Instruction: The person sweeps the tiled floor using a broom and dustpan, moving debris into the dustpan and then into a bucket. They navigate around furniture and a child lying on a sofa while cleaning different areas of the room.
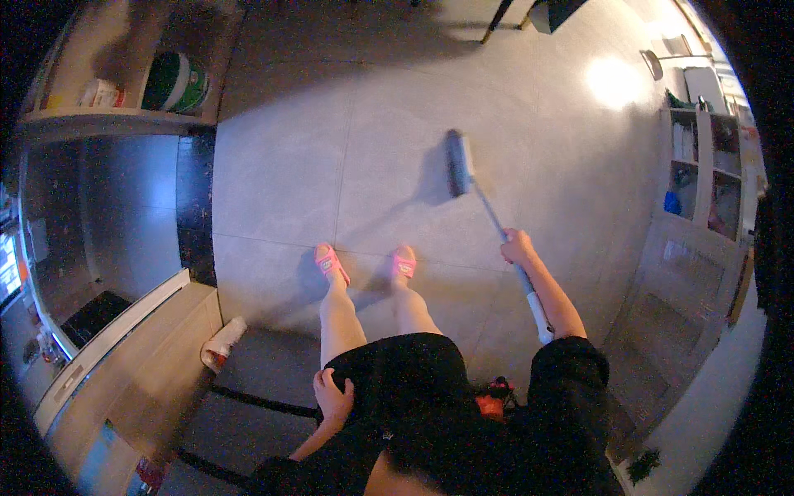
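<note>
**Long-handled brush (488,206) held out over the floor (281,182) in the right hand (518,246)**

The brush slants across the tiles, its grip end close to the person's right forearm and its wide head (457,164) out past the toes of the pink slippers (331,263). The head lies between the dark strip (196,198) at the floor's left edge and the open shelf unit (699,165) by its right edge, well apart from both. Whether the bristles touch the tiles or sit just above them, I cannot tell.

The right hand is wrapped around the handle partway along, above the thicker pale end section (539,318). The left hand (334,399) rests with bent fingers on the black shorts (397,364); whether it pinches the cloth, I cannot tell.

The brush looks light for its length, with a stiff, straight shaft — though the weight likely sits toward the head, so a one-handed hold may let it twist. The smooth pale section could be slippery if wet. The present hold seems sound for control; a second hand on that end section would steady it. The bristles probably flex, so they make a poor place to grasp.
</note>
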A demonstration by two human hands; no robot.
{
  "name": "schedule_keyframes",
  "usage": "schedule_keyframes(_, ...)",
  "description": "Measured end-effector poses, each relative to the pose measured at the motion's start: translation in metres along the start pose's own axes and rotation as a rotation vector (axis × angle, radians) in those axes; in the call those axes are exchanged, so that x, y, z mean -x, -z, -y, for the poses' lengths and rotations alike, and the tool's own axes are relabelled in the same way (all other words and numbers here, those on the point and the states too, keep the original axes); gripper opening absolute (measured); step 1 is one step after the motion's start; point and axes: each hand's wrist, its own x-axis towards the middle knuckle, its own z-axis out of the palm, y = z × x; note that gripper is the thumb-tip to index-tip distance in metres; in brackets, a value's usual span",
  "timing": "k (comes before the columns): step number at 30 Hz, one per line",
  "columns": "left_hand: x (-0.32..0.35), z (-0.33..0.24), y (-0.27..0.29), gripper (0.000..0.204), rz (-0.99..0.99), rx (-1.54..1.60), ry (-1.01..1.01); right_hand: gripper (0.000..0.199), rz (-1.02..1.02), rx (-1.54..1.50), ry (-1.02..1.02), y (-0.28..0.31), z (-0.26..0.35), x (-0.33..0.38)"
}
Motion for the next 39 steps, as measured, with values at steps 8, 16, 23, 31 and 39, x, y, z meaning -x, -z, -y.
schedule_keyframes(8,-0.05,0.028,0.028,0.04,-0.014,0.092,0.06,0.054,0.106,-0.127,0.148,-0.019,0.133,0.048)
schedule_keyframes(16,-0.11,0.083,0.09,0.035,-0.006,0.19,0.111,0.054,0.745,-0.322,0.321,-0.225,0.402,0.065)
schedule_keyframes(23,-0.159,0.128,0.118,0.036,-0.003,0.245,-0.03,0.028,0.629,0.129,0.716,-0.411,0.53,-0.02)
schedule_keyframes(31,-0.174,0.136,0.147,0.034,0.055,0.327,0.08,0.053,0.353,-0.569,0.045,-0.199,0.46,-0.037)
schedule_keyframes(39,-0.187,0.14,0.16,0.032,0.073,0.285,0.177,0.052,0.297,-0.764,0.23,-0.127,0.514,-0.05)
